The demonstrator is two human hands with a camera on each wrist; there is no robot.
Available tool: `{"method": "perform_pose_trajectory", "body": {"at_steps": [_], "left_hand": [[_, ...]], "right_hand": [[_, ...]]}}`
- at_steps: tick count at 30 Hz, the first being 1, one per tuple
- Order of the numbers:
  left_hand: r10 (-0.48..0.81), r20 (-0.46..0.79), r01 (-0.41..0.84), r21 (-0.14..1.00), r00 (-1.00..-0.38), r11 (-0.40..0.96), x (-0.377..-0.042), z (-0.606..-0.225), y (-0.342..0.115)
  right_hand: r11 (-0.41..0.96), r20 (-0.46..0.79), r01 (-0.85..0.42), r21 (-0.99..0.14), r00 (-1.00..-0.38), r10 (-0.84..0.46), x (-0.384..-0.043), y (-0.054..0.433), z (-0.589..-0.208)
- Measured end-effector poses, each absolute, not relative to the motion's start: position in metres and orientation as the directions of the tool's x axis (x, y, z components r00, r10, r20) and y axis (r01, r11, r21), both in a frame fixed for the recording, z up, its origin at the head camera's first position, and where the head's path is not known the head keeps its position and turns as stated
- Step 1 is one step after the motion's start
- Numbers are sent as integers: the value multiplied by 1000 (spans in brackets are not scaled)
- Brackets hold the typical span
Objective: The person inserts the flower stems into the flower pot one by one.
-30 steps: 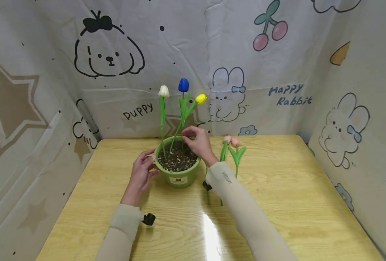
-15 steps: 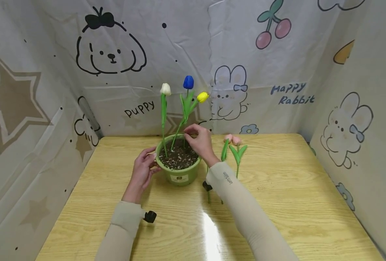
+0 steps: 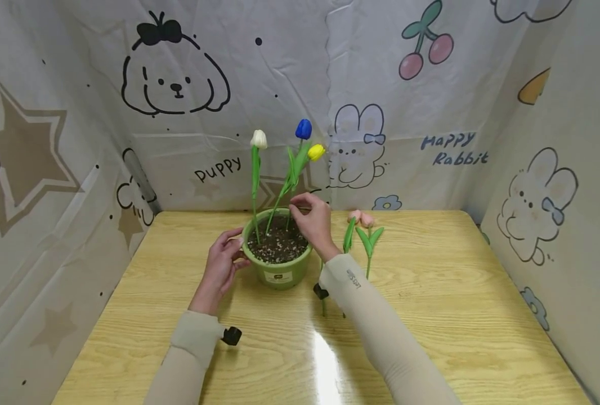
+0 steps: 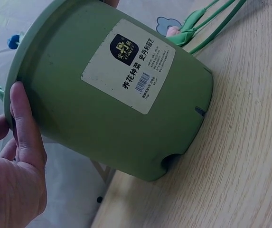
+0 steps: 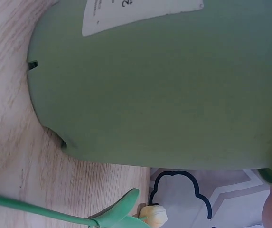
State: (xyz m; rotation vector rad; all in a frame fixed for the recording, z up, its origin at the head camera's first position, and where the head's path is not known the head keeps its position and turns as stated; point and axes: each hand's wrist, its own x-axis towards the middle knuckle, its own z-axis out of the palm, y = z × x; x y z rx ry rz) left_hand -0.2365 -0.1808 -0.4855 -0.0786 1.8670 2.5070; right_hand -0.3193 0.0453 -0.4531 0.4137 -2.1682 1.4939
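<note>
A green flower pot [image 3: 262,274] full of dark, speckled soil [image 3: 274,250] stands on the table. My left hand [image 3: 220,267] grips its left rim, the thumb and fingers on either side of the edge in the left wrist view. With thumb and fingertips, my right hand [image 3: 312,222] pinches the stem of the blue tulip [image 3: 303,129] over the back right of the pot. The white tulip [image 3: 259,139] stands upright in the soil at the left. Between them, the yellow tulip [image 3: 316,152] leans right. The right wrist view shows mostly the pot's wall [image 5: 164,104].
Two pink tulips, one bloom [image 3: 354,216] beside another bloom [image 3: 367,219], lie on the wooden table [image 3: 431,281] right of the pot, partly under my right forearm. A patterned cloth [image 3: 290,67] hangs behind and at both sides.
The blue tulip's bloom has swung to the right, closer above the yellow one. My right hand has shifted slightly right with the stem. My left hand stays on the rim.
</note>
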Motion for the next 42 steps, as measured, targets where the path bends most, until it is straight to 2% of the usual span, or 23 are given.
{"method": "perform_pose_trajectory", "body": {"at_steps": [14, 28, 37, 42], "left_hand": [[-13, -57, -50, 955, -998, -293, -237, -483, -180], [-20, -58, -49, 953, -998, -299, -237, -483, -180], [-11, -62, -55, 952, -998, -300, -236, -484, -180], [-10, -69, -63, 956, -998, -287, -238, -483, -181]], "right_hand": [[375, 565, -515, -770, -825, 27, -319, 51, -452], [363, 528, -482, -798, -848, 35, -311, 96, -443], [403, 406, -376, -835, -914, -11, -293, 141, -449], [390, 345, -308, -868, -938, 27, -280, 171, -458]]}}
